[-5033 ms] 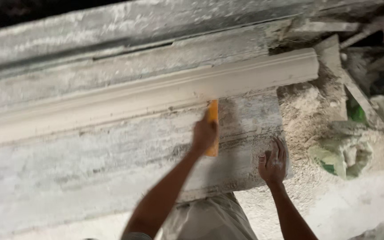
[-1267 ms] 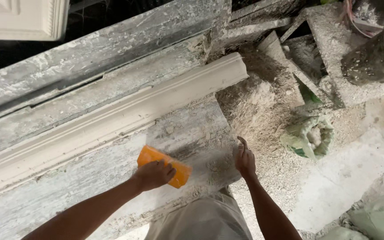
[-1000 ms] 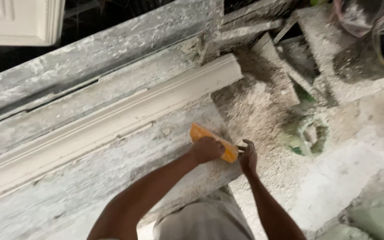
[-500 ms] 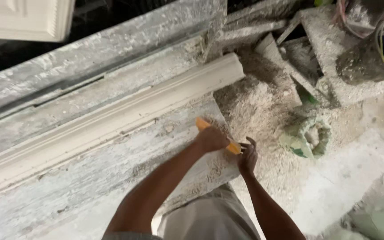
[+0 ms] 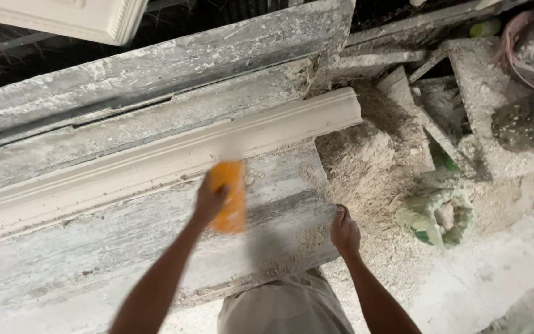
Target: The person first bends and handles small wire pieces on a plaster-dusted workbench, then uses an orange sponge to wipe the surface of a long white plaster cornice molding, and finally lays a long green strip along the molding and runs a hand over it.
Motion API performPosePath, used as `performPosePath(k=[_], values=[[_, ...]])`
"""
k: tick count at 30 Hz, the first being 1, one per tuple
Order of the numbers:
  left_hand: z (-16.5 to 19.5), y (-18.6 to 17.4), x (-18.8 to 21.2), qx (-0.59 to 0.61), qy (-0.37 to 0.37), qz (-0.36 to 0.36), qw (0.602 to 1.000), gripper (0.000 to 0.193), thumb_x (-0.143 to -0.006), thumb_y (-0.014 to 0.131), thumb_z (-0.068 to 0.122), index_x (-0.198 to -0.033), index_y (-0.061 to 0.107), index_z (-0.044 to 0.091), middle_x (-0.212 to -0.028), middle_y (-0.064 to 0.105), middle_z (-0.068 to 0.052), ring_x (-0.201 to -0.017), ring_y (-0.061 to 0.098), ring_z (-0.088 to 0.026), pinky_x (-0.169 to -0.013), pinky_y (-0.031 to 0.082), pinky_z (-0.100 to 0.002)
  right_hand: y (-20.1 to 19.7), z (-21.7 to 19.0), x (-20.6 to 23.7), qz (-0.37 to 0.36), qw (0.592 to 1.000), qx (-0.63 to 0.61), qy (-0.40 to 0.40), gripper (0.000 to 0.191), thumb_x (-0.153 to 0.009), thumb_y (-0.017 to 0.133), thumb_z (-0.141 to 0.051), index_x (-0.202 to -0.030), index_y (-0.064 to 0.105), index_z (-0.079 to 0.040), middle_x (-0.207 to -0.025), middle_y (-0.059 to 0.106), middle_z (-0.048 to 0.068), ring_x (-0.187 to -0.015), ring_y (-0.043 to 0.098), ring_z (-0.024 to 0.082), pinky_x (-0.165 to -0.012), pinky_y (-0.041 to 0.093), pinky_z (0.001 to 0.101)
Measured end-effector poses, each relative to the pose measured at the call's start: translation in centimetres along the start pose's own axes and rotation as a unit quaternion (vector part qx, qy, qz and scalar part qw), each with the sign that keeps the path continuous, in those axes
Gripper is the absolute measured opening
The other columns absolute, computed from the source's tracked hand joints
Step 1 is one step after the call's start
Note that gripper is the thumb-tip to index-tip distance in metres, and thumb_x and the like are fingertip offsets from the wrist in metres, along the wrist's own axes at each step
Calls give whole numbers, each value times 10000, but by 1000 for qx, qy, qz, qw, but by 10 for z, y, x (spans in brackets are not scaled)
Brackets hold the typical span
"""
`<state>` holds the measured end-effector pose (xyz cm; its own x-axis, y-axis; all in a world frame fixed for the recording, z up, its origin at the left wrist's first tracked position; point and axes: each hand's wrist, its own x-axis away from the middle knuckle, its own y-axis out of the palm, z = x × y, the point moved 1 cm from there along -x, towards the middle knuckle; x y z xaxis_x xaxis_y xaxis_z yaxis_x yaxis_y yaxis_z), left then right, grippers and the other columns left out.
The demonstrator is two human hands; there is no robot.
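My left hand (image 5: 208, 201) grips an orange flat scraper (image 5: 228, 195), blurred by motion, over the plaster-caked work table (image 5: 94, 260) just below a long white plaster moulding (image 5: 156, 164). The moulding lies lengthwise along the table and ends at the right near the table's corner. My right hand (image 5: 344, 232) rests with fingers together on the table's right front corner. Dried plaster crusts the table near that corner.
Heaps of plaster crumbs (image 5: 378, 179) cover the floor right of the table. A green and white sack (image 5: 437, 216) lies there, with rough slabs (image 5: 495, 99) and a dark bucket (image 5: 529, 120) behind. A white ornamental panel (image 5: 63, 15) shows at the top left.
My left hand has swept the scraper from the table's right corner back leftward and up toward the moulding. The right hand has stayed on the corner.
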<state>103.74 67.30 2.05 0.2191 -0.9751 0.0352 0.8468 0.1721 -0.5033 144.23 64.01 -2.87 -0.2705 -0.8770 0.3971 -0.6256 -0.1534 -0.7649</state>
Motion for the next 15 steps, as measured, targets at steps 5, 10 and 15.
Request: performPosePath(k=[5, 10, 15], values=[[46, 96, -40, -62, -51, -53, 995, 641, -926, 666, 245, -1462, 432, -19, -1042, 694, -329, -976, 684, -491, -814, 561, -541, 1, 6, 4, 8, 1000, -7, 0, 596, -1046, 221, -481, -1407, 580, -171, -1059, 715, 296, -1011, 642, 543, -885, 490, 622], [19, 17, -12, -35, -7, -41, 999, 491, -942, 633, 210, -1389, 516, 45, -1127, 740, -252, -1040, 720, -432, -816, 608, -485, 4, 8, 3, -19, 1000, -17, 13, 587, -1050, 203, -473, -1435, 544, -191, -1048, 719, 286, -990, 675, 511, -867, 521, 595], [60, 115, -42, 63, -109, -81, 989, 568, -926, 631, 243, -1451, 483, 85, -980, 769, -217, -805, 766, -329, -647, 608, -449, 4, 4, 7, 0, 1000, -15, 13, 559, -1041, 230, -477, -1411, 552, -210, -1055, 729, 256, -998, 664, 501, -886, 504, 588]])
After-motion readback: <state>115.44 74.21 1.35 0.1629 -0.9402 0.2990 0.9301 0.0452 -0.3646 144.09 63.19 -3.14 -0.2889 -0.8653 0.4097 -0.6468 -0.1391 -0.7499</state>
